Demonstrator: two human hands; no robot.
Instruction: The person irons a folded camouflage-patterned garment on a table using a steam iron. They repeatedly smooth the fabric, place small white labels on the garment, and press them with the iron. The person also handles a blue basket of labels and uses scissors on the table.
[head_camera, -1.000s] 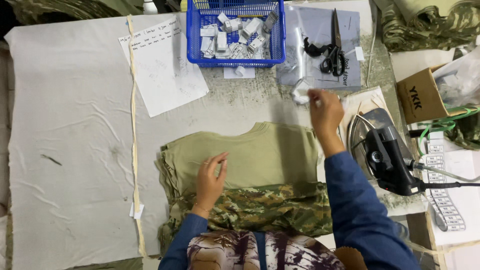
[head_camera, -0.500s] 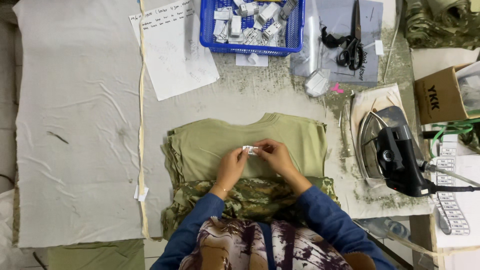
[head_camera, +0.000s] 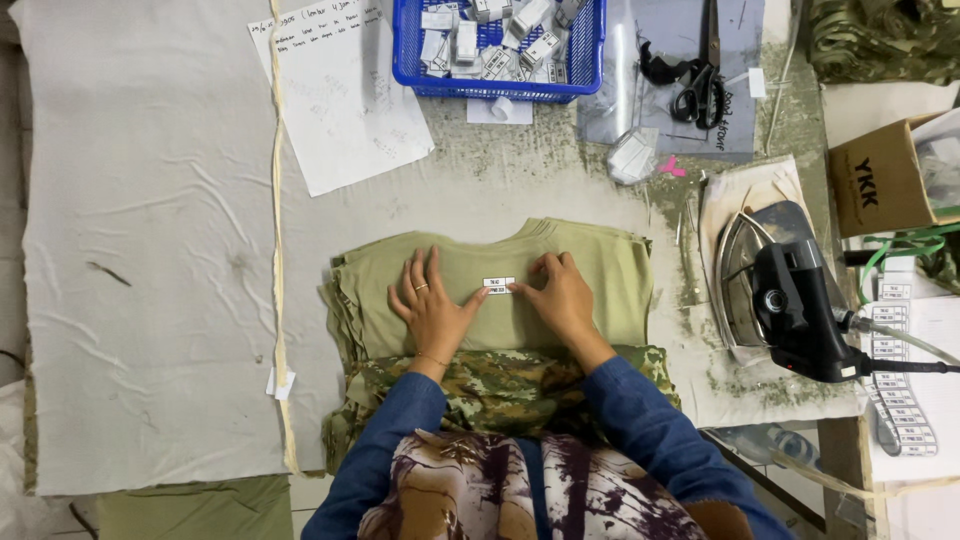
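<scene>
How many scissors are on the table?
1: black scissors lie on the grey sheet right of the blue basket. Others may be hidden.

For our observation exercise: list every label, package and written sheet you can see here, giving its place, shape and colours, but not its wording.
Small label: white rectangle on the olive garment, between both hands' fingers.
Paper sheet: white, handwritten, top left of the blue basket.
Loose labels: small white-grey pieces in the blue basket.
Cardboard box: brown, right edge.
Label strip: long, white, printed, lower right beside the iron.
</scene>
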